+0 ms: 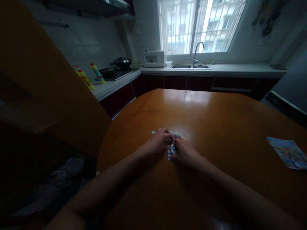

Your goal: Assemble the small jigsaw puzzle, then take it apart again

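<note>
A small heap of jigsaw puzzle pieces [175, 135] in white, blue and dark colours lies on the wooden table [206, 118]. On its left side, my left hand [158, 141] curls its fingers down around some of the pieces; the fingertips are partly hidden. My right hand [184, 152] presses in from the right, thumb and fingers closed about a cluster of blue and white pieces [171, 150]. One loose puzzle piece [153, 132] sits apart, just beyond the left hand.
A colourful printed sheet or packet [289, 152] lies at the table's right edge. Behind the table runs a counter with a sink [192, 66], a microwave [154, 59] and a wok [122, 62] on the stove. Yellow bottles [98, 73] stand at the left.
</note>
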Demonstrator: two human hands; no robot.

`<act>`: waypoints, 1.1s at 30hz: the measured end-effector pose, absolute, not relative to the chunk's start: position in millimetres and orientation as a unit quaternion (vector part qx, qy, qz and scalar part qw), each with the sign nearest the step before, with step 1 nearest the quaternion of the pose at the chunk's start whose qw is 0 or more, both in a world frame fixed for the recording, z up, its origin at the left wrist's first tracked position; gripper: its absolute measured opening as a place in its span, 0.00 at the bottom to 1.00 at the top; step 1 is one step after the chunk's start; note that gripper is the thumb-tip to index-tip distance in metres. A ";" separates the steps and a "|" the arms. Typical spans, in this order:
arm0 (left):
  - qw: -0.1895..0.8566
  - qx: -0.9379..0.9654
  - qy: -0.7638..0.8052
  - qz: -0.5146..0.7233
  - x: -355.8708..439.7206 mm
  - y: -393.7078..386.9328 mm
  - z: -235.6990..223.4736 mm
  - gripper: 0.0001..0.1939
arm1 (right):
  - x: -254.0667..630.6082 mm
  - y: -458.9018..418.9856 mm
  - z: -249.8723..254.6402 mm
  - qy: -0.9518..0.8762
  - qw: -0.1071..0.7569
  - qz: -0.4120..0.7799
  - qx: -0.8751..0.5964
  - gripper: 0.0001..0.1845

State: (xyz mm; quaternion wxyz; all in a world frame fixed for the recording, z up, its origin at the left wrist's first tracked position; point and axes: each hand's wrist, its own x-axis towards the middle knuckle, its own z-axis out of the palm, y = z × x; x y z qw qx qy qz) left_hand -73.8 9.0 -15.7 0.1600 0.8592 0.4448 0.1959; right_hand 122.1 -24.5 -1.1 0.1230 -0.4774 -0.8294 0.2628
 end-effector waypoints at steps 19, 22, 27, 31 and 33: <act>0.159 0.838 0.470 0.228 -80.4 11.1 -8.4 0.06 | 122.3 -24.8 -4.6 -0.813 0.146 0.277 -0.492 0.24; 0.120 0.843 0.469 0.232 -81.1 9.6 -4.7 0.10 | 123.1 -24.7 -5.8 -0.818 0.156 0.274 -0.481 0.22; 0.159 0.870 0.419 0.207 -76.5 3.0 1.7 0.04 | 124.0 -22.0 -8.0 -0.820 0.164 0.302 -0.457 0.17; 0.211 0.877 0.400 0.162 -71.6 -1.5 1.8 0.09 | 124.0 -17.7 -13.3 -0.831 0.174 0.295 -0.438 0.15; 0.221 0.871 0.407 0.161 -68.9 -3.0 0.2 0.10 | 124.5 -15.9 -18.4 -0.834 0.186 0.288 -0.433 0.14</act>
